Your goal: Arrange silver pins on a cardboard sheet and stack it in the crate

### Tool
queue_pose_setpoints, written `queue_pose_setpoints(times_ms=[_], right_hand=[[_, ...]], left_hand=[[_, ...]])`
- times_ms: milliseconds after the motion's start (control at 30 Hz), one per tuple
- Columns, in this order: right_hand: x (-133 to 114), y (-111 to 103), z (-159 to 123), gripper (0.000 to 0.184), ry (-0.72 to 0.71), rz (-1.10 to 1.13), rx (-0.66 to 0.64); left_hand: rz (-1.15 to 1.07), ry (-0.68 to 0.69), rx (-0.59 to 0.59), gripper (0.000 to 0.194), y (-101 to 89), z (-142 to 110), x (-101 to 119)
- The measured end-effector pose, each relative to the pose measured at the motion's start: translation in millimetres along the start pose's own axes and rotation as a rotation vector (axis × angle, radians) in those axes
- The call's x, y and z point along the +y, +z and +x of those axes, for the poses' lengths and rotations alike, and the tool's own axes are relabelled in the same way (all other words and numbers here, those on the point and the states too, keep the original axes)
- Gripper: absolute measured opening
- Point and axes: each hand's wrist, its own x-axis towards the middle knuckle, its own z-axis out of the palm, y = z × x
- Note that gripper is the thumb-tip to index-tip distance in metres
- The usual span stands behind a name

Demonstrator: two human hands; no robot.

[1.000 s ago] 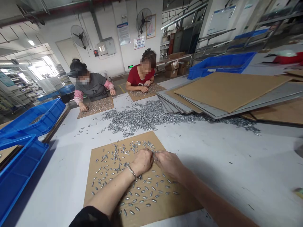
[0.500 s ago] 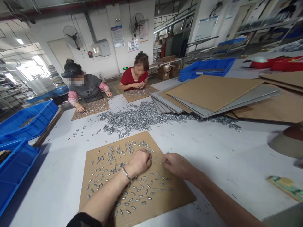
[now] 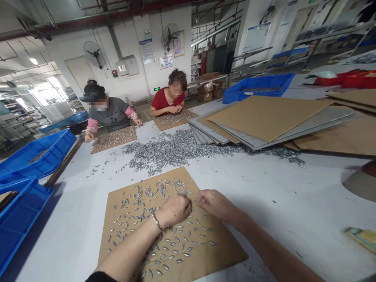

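In front of me a brown cardboard sheet [image 3: 217, 250] lies on the white table, with many small silver spindle-shaped metal pieces [image 3: 179, 260] spread over it. My left hand [image 3: 175, 209], a bracelet on its wrist, is over the right part of the sheet with its fingers curled closed. Close beside it, at the sheet's right edge, my right hand [image 3: 214, 203] is also closed, thumb and fingers pinched together. Whatever is between the fingers of either hand is too small or hidden to make out. Beyond the sheet spreads a large heap of the same metal pieces [image 3: 167, 150].
Cardboard sheets [image 3: 270, 113] are stacked at the right back, near a blue bin [image 3: 258, 86]. More blue bins [image 3: 38, 154] stand along the left edge. Across the table two people [image 3: 110, 107] work at similar sheets. A yellow-green object [image 3: 362, 237] lies at the right.
My left hand has shifted slightly right and down, and my right hand slightly left, so they are closer together. The left co-worker's hand has moved off their sheet. The view has tilted a little.
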Motion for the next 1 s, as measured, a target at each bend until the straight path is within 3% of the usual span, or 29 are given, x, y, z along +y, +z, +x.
queue_pose_setpoints(times_ms=[233, 467, 667, 867, 1000], right_hand=[[10.3, 11.9, 19.5, 0.015, -0.120, -0.060, 0.006], [1.3, 7.8, 13.8, 0.017, 0.009, -0.081, -0.076], [4.8, 3.1, 10.2, 0.022, 0.004, 0.005, 0.031], [16.9, 1.6, -3.0, 0.024, 0.005, 0.015, 0.145], [19.1, 4.5, -7.8, 0.024, -0.011, 0.000, 0.147]], left_hand=[[-0.033, -0.061, 0.118, 0.027, -13.0, 10.3, -23.2], [0.011, 0.025, 0.091, 0.024, 8.9, 21.7, -19.0], [0.078, 0.070, 0.077, 0.024, 16.2, 33.6, -13.9], [0.021, 0.058, 0.083, 0.028, 4.1, 17.0, -10.9], [-0.051, 0.029, -0.013, 0.022, 0.1, 7.4, -11.5]])
